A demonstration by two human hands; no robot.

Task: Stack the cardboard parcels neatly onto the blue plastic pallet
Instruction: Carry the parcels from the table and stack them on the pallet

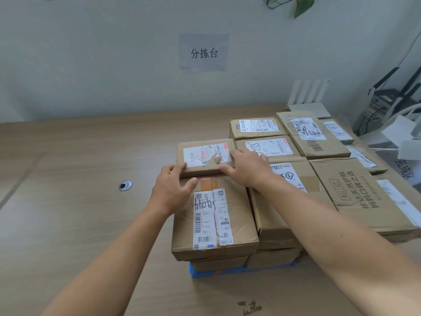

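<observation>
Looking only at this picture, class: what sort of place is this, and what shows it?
Probably a parcel sorting room: labelled cardboard parcels stacked on a blue plastic pallet, and a wall sign reading 分拣台, meaning sorting table.

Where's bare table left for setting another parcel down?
Left of the parcel stack, the table is bare around the cable grommet, and along the wall behind. Right side is crowded: parcels, router, network gear.

A wood-grain table [79, 156] fills the scene. A blue plastic pallet [198, 273] lies near right, mostly hidden under cardboard parcels [227, 208]. A round cable grommet [125, 185] sits left; a white router [307, 108] stands far right.
</observation>
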